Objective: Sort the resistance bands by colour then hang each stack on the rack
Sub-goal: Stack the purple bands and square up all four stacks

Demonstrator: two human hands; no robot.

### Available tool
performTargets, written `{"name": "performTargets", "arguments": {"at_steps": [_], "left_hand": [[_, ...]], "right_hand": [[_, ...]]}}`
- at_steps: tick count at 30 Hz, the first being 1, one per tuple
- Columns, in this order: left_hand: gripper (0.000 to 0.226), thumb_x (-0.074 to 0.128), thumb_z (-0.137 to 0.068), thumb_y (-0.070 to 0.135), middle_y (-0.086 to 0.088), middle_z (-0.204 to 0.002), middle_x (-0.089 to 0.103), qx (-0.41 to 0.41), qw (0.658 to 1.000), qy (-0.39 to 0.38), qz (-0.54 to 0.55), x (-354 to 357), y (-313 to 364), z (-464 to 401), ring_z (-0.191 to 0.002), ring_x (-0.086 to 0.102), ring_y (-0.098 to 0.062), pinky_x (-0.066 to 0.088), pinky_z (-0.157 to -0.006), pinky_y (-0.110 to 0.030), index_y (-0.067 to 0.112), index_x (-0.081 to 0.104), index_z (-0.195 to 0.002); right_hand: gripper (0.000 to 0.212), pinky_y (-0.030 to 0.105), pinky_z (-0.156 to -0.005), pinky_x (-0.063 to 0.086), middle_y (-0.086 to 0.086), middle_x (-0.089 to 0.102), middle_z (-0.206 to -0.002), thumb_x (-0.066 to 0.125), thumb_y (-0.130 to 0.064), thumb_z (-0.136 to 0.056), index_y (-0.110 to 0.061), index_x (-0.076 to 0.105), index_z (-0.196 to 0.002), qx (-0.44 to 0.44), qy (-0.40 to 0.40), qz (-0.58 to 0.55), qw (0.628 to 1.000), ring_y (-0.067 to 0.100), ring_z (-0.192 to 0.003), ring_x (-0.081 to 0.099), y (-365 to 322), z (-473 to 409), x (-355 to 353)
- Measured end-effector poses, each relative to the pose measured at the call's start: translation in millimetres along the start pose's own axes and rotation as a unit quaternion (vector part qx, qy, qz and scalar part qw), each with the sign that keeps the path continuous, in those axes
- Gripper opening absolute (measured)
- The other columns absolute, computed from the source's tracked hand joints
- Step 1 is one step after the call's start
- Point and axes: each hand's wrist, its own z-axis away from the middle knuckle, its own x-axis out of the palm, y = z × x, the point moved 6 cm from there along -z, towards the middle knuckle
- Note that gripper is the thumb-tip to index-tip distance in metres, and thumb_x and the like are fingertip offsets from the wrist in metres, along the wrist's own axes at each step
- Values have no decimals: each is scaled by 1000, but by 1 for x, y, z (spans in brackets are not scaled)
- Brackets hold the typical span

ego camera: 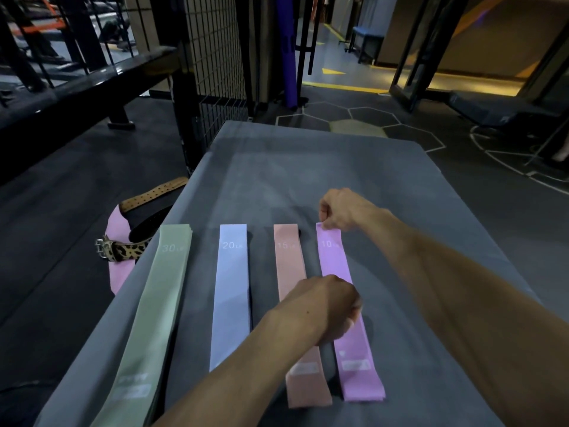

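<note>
You can read "30 LB" on the green band (160, 306), "20 LB" on the blue band (231, 291), "15" on the peach band (289, 260) and "10" on the pink band (335, 260); their lower labels are too blurred.

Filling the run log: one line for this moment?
sorting | both hands, left hand and right hand, pinch pink band | rack unseen

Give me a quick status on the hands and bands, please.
Right hand pinches pink band's far end; left hand on its middle. Green, blue, peach bands flat alongside. Nothing in the way.
</note>
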Motion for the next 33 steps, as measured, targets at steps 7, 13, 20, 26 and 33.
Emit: {"name": "performTargets", "arguments": {"at_steps": [7, 13, 20, 26, 33], "left_hand": [[15, 53, -91, 15, -1, -97, 69, 4, 1000, 5, -10, -4, 2, 3, -87, 64, -30, 56, -75, -37, 25, 60, -83], [15, 52, -94, 15, -4, -99, 69, 4, 1000, -1, -4, -7, 4, 6, -90, 64, -33, 56, -78, -39, 23, 62, -87], [14, 53, -93, 14, -4, -95, 68, 6, 1000, 4, 8, -7, 4, 7, -87, 65, -32, 57, -77, -40, 20, 65, -88], [15, 53, -93, 14, -3, -95, 68, 1, 1000, -2, 8, -6, 2, 6, -87, 65, -32, 58, -79, -42, 21, 66, -89], [13, 58, -90, 15, 4, -93, 67, 29, 999, 22, 30, -15, 5, 9, -85, 64, -26, 56, -76, -37, 26, 65, -87]], "right_hand": [[17, 31, -77, 54, -1, 69, -91, 81, -26, -81, -24, 64, -78, 6, -17, 9, 1000, 22, -85, 67, 2, 2, -1], [16, 26, -70, 46, -4, 68, -87, 80, -24, -82, -24, 64, -79, -14, -16, -20, 1000, 19, -82, 65, 3, 1, 1], [15, 29, -78, 51, -4, 67, -91, 78, -18, -82, -25, 65, -86, -19, -28, -8, 999, 20, -86, 65, 4, -2, 11], [20, 28, -81, 51, 0, 70, -100, 77, -21, -84, -18, 72, -104, -20, -42, 4, 999, 20, -89, 64, 5, -4, 12], [10, 28, -75, 49, 1, 69, -95, 76, -23, -85, -19, 68, -91, -20, -37, -9, 999, 21, -88, 64, 3, 4, 3]]}}
